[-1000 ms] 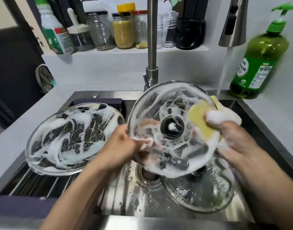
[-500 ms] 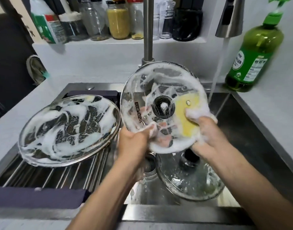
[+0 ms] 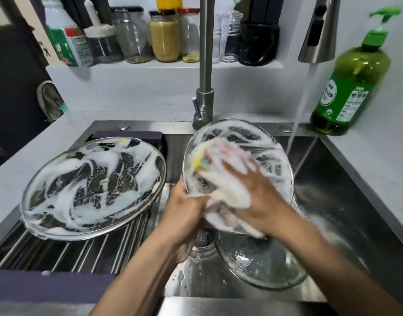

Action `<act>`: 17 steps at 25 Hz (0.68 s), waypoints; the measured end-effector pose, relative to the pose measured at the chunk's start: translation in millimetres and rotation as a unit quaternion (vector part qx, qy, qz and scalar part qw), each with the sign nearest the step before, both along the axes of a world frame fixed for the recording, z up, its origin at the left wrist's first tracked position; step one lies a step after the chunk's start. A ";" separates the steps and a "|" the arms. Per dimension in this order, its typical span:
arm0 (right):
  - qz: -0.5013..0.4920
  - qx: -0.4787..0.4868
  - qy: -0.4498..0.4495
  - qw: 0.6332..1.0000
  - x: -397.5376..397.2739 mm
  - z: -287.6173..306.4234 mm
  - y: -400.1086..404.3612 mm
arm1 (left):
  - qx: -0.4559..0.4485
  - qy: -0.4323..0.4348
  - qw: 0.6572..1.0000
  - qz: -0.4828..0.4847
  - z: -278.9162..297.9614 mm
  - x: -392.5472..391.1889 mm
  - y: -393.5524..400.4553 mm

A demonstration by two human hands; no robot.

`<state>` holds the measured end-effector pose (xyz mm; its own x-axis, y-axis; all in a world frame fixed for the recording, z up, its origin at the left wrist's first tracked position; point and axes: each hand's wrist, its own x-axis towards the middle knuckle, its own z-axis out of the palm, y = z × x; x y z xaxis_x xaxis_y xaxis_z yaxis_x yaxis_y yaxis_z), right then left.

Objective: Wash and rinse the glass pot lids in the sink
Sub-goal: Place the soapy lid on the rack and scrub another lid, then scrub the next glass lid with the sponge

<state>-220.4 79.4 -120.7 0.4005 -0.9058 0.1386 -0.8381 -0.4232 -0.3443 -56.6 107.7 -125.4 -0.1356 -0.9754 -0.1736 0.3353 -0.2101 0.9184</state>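
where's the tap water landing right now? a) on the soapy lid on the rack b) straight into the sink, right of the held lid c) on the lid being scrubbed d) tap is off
b: the water stream falls from the spray head past the right edge of the held lid into the sink, missing it.

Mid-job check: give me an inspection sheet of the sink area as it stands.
Surface: steel sink, wet; tap water running into its right side.
Job's things: soapy glass lid held tilted over the sink; second soapy lid lying on the drying rack; third lid on the sink floor.
Clutter: green dish soap bottle on the counter, right.
Hands: left hand grips the held lid's lower edge; right hand presses a yellow sponge on it, blurred.
Cables: nothing seen.
Surroundings: jars on the shelf behind the faucet.
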 end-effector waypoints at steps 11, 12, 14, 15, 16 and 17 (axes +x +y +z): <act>-0.213 -0.252 -0.093 0.940 -44.3 2.6 -8.6 | 0.058 -0.006 0.992 0.113 16.4 13.2 8.0; -0.246 -0.266 -0.101 0.926 -54.1 2.5 -8.7 | 0.054 0.027 0.990 0.127 24.4 23.7 12.1; -0.258 -0.235 -0.100 0.932 -59.9 -4.6 -7.6 | 0.032 0.061 0.981 0.181 41.2 62.4 20.9; -0.251 -0.211 -0.118 0.937 -55.9 -7.0 -6.1 | 0.016 0.053 0.974 0.219 49.9 88.4 24.5; -0.236 -0.195 -0.147 0.940 -48.6 -6.9 -4.3 | 0.006 0.042 0.965 0.259 55.6 115.7 25.8; -0.217 -0.186 -0.171 0.943 -41.1 -6.3 -1.9 | 0.013 0.027 0.953 0.302 58.7 141.5 25.1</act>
<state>-261.5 77.5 -127.0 -0.1231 -0.8370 0.5332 -0.8266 -0.2108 -0.5218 84.9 132.8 -66.7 0.4398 -0.8739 -0.2070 0.4493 0.0146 0.8933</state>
